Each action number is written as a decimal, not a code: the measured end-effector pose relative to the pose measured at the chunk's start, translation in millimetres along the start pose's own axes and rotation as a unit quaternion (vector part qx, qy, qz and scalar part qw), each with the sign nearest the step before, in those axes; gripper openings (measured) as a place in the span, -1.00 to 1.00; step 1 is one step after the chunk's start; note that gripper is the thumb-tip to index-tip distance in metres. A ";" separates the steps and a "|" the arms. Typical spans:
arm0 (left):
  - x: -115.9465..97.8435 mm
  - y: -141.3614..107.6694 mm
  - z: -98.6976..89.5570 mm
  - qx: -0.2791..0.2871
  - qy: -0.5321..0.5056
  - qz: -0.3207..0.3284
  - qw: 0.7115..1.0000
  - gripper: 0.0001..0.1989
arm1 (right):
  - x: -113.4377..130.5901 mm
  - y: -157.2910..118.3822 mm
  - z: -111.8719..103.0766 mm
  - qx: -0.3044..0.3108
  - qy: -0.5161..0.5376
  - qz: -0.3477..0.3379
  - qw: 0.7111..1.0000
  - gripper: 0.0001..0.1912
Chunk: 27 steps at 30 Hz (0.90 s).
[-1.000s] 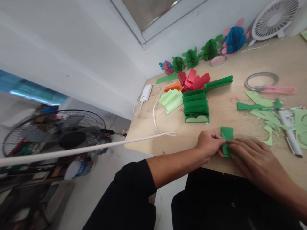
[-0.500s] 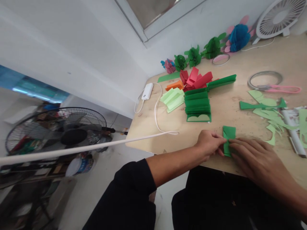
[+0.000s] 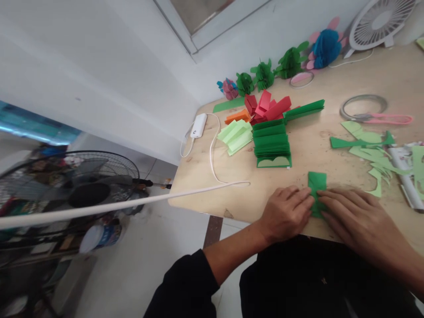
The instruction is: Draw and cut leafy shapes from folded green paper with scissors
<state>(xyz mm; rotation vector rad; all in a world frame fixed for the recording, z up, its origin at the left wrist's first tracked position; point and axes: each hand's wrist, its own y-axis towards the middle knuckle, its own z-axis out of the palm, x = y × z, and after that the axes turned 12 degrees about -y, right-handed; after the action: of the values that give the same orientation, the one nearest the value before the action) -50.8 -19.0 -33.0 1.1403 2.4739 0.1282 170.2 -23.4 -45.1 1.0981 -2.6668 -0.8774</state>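
Note:
A green piece of folded paper (image 3: 317,182) lies on the wooden table close to its front edge. From the left, my left hand (image 3: 289,211) rests its fingertips on the paper's edge, fingers stretched and lightly curved. My right hand (image 3: 357,216) lies over the right side of the paper with fingers laid flat. Neither hand lifts the paper, and its lower part is partly covered by my fingers. Just beyond my hands sits a stack of pleated green paper (image 3: 272,140) with a pale scalloped piece at its front.
Red folded papers (image 3: 278,109), light green folded papers (image 3: 236,136) and an orange one (image 3: 237,116) lie behind. Paper scraps (image 3: 367,152), pink-handled scissors (image 3: 391,119) and a tape ring (image 3: 364,97) are at right. A white cable (image 3: 185,194) crosses the left side.
My left hand has gone from pinching the paper's edge to lying flatter on it, a little lower. My right hand stays on the paper. The view has shifted slightly.

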 end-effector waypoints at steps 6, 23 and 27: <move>3.3 -6.6 4.3 0.021 0.056 0.034 0.998 -0.58 | 0.7 -0.4 0.0 0.009 -0.007 0.001 1.000 -0.80; 5.2 -10.0 8.1 -0.021 0.048 0.056 0.997 -0.62 | 2.6 -1.0 -1.6 0.025 0.016 0.016 0.999 -0.78; 3.5 -9.7 5.9 -0.012 0.047 0.052 0.997 -0.58 | 3.2 -1.7 -2.1 0.031 0.032 0.033 0.998 -0.79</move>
<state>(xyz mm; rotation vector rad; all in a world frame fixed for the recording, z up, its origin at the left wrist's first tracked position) -57.4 -23.3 -41.9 1.2802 2.4874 0.2457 169.5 -27.5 -44.7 1.0269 -2.6774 -0.7401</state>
